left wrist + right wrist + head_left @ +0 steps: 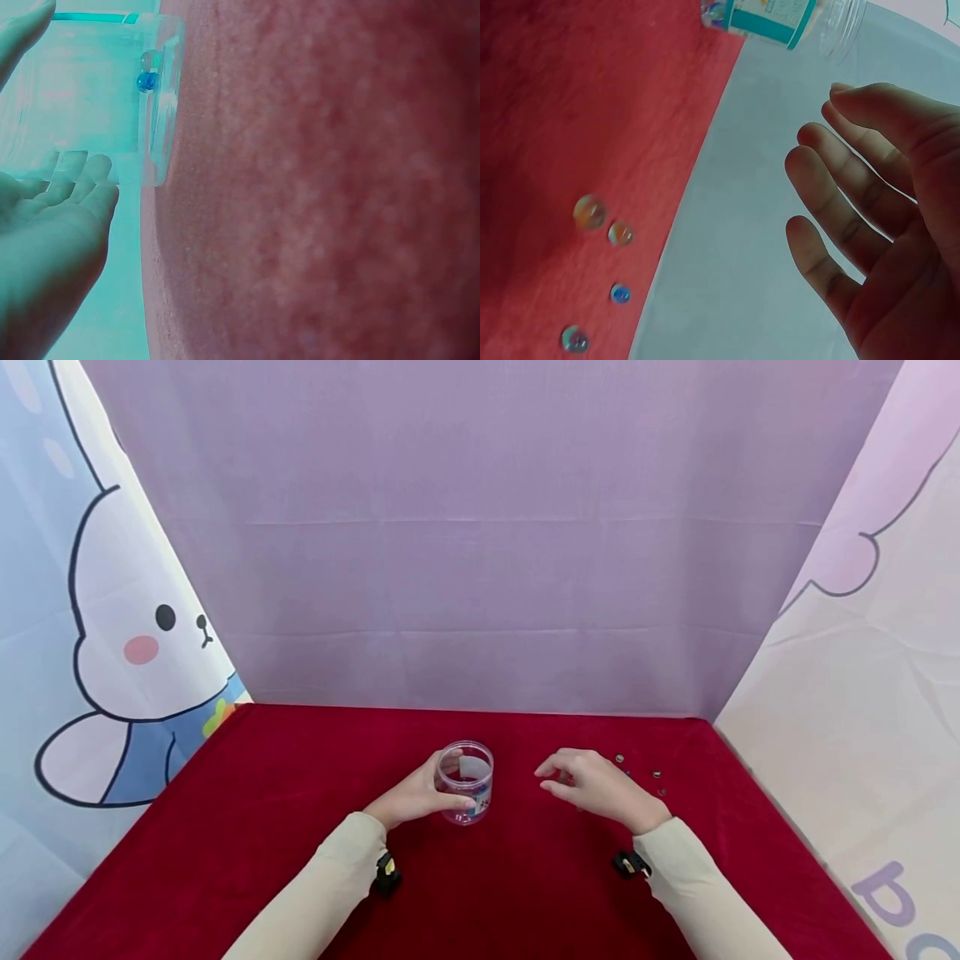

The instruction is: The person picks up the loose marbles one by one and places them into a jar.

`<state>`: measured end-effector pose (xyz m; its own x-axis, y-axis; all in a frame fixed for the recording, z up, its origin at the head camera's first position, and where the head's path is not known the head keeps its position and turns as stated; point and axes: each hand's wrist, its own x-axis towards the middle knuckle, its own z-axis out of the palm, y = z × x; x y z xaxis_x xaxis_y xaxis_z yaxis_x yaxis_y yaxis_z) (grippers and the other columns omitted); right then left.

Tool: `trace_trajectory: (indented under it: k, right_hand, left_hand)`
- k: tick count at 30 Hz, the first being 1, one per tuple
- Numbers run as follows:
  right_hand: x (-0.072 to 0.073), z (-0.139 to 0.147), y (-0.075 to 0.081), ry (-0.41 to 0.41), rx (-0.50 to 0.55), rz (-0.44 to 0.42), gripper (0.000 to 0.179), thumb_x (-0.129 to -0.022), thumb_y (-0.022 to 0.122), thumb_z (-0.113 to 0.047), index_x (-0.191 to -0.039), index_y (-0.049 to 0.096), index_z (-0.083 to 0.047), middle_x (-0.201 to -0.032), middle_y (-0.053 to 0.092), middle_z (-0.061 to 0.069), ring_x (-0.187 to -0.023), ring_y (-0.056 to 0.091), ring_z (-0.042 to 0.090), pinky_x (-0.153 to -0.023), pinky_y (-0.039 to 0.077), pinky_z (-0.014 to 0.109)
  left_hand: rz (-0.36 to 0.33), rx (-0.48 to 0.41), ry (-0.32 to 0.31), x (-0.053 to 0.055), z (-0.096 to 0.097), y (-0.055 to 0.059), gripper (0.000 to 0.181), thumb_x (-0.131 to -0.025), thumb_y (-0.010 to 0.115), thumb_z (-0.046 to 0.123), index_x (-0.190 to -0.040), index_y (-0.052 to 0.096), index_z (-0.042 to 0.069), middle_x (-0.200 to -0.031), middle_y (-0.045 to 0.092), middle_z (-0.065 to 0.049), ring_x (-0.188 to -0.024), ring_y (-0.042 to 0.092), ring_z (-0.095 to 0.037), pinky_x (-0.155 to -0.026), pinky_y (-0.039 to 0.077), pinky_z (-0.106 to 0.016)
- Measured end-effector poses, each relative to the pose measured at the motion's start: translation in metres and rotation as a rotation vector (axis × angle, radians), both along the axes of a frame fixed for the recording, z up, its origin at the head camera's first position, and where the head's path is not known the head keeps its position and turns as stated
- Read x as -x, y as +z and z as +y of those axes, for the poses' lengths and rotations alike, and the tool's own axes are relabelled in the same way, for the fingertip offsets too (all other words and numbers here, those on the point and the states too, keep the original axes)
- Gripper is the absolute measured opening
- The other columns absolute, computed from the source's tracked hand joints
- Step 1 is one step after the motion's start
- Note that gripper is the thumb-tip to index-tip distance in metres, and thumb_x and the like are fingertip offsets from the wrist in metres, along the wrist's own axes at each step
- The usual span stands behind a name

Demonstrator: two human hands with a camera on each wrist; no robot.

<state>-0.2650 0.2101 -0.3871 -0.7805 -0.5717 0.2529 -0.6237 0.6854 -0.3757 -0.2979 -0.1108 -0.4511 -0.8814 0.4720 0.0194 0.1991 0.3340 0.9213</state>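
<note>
My left hand (416,793) grips a clear plastic jar (467,762), thumb on the near side and fingers round the far side. The jar stands upright and lidless on the red cloth, its mouth facing up. At its bottom, in the left wrist view, lie a blue marble (147,82) and a clear marble (151,60). To the right of the jar hovers my right hand (600,785), its fingers loosely bent and apart, with nothing between them in the right wrist view. Several glass marbles, one of them a blue marble (620,293), lie beyond that hand.
A red cloth (315,777) covers the table. Behind it hangs a plain purple curtain (480,568); printed curtains stand on the left (112,693) and the right (847,718). The loose marbles (657,774) sit near the table's right edge.
</note>
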Motion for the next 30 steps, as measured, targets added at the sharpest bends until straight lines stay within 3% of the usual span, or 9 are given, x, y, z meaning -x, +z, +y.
trace_trajectory:
  k: [4,7,9,11,13,16,18,22,30]
  right_hand:
    - [-0.001,0.012,-0.005,-0.007,0.038,-0.061,0.018,-0.093,0.074,-0.017,-0.111,0.072,-0.016,-0.102,0.066,-0.006,-0.063,0.061,0.008,-0.063,0.053,0.022]
    - [-0.001,0.021,-0.009,-0.018,0.045,-0.077,0.018,-0.094,0.073,-0.017,-0.111,0.071,-0.016,-0.096,0.065,-0.008,-0.062,0.063,0.01,-0.066,0.054,0.027]
    - [-0.001,0.025,-0.012,-0.031,0.027,-0.059,0.017,-0.094,0.073,-0.017,-0.111,0.071,-0.016,-0.088,0.065,-0.011,-0.064,0.062,0.005,-0.082,0.053,0.038]
    - [-0.001,0.029,-0.014,-0.043,0.011,-0.053,0.016,-0.094,0.072,-0.016,-0.111,0.071,-0.016,-0.08,0.064,-0.013,-0.066,0.06,0.0,-0.096,0.045,0.057]
    - [-0.002,0.033,-0.016,-0.047,0.003,-0.051,0.016,-0.094,0.072,-0.016,-0.11,0.071,-0.015,-0.08,0.065,-0.011,-0.067,0.059,-0.003,-0.095,0.044,0.061]
    - [-0.003,0.039,-0.018,-0.048,0.003,-0.036,0.016,-0.094,0.072,-0.014,-0.109,0.071,-0.015,-0.087,0.069,-0.007,-0.071,0.06,-0.002,-0.091,0.048,0.051]
    - [-0.003,0.043,-0.02,-0.049,0.006,-0.011,0.016,-0.093,0.073,-0.013,-0.109,0.072,-0.014,-0.094,0.07,-0.006,-0.073,0.06,0.0,-0.078,0.051,0.038]
    - [-0.004,0.052,-0.022,-0.07,0.016,0.012,0.017,-0.091,0.075,-0.011,-0.107,0.074,-0.015,-0.1,0.07,-0.007,-0.078,0.059,0.003,-0.073,0.052,0.027]
    - [-0.007,0.072,-0.025,-0.137,-0.001,0.0,0.017,-0.091,0.075,-0.011,-0.108,0.074,-0.011,-0.102,0.069,-0.005,-0.092,0.063,0.019,-0.076,0.056,0.034]
  left_hand:
    - [0.001,-0.003,-0.001,0.001,0.001,-0.001,0.095,-0.08,0.086,0.035,-0.153,0.031,0.008,-0.145,0.047,-0.008,-0.134,0.043,-0.029,-0.104,0.043,-0.05]
    - [0.001,-0.003,0.0,0.001,0.001,-0.001,0.095,-0.08,0.086,0.035,-0.153,0.031,0.009,-0.145,0.047,-0.007,-0.134,0.043,-0.029,-0.104,0.043,-0.05]
    - [0.002,-0.001,0.0,0.002,0.0,-0.002,0.095,-0.08,0.086,0.036,-0.153,0.031,0.009,-0.145,0.047,-0.007,-0.134,0.043,-0.029,-0.103,0.044,-0.05]
    - [-0.001,0.0,-0.001,0.003,0.0,-0.003,0.095,-0.081,0.086,0.036,-0.153,0.031,0.009,-0.146,0.047,-0.008,-0.135,0.042,-0.029,-0.104,0.043,-0.05]
    - [-0.008,-0.002,0.001,0.003,-0.001,-0.004,0.094,-0.081,0.085,0.035,-0.153,0.031,0.009,-0.147,0.046,-0.007,-0.137,0.04,-0.029,-0.105,0.042,-0.051]
    - [-0.017,-0.002,0.002,0.003,-0.001,-0.005,0.093,-0.081,0.085,0.035,-0.153,0.031,0.01,-0.148,0.045,-0.008,-0.138,0.039,-0.03,-0.105,0.042,-0.052]
    - [-0.017,-0.005,0.003,0.004,-0.002,-0.006,0.092,-0.081,0.085,0.035,-0.153,0.032,0.011,-0.148,0.045,-0.008,-0.137,0.04,-0.03,-0.104,0.042,-0.052]
    - [-0.008,-0.007,-0.002,0.005,-0.001,-0.006,0.093,-0.081,0.085,0.035,-0.153,0.032,0.01,-0.147,0.046,-0.008,-0.136,0.042,-0.03,-0.104,0.043,-0.052]
    - [-0.004,-0.007,0.004,0.007,0.0,-0.008,0.093,-0.08,0.086,0.035,-0.152,0.033,0.012,-0.146,0.047,-0.007,-0.135,0.042,-0.028,-0.104,0.043,-0.05]
